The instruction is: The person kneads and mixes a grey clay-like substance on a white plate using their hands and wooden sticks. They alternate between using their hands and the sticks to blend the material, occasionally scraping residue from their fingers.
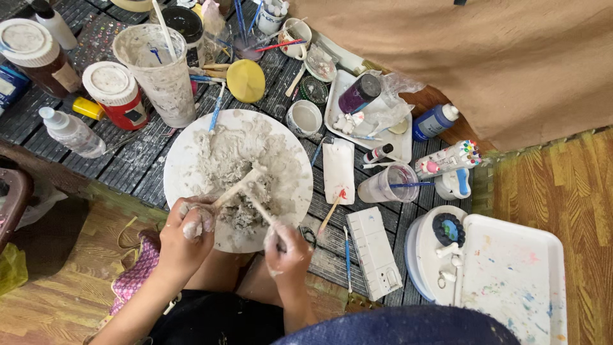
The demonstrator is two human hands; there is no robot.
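My left hand point(186, 234) is closed around a wooden stick point(237, 186), fingers curled tight on its lower end, the knuckles smeared with grey paste, and the stick slants up and to the right into the mound of grey clay point(246, 176). My right hand point(287, 249) is clamped in the same way on a second wooden stick point(258, 206), which leans up and to the left, so that the two sticks meet in the wet clay near the front of the heap. The clay lies spread over a round white board point(185, 160) that rests on the dark slatted mat point(137, 163) just in front of my knees, and both hands hover over the board's near edge. Behind the board stands a clay-crusted plastic cup point(159, 70) with a stick in it, with a red jar with a white lid point(118, 94) to its left and a clear squeeze bottle point(71, 131) further left. A yellow round lid point(246, 80) lies just beyond the board, and a small white cup point(304, 118) sits beside the board's right rim. To the right of the board lie a folded white cloth point(338, 170), a white rectangular block point(374, 252) and a blue-handled brush point(347, 259). A large white tray flecked with paint point(514, 275) sits well apart on the far right.
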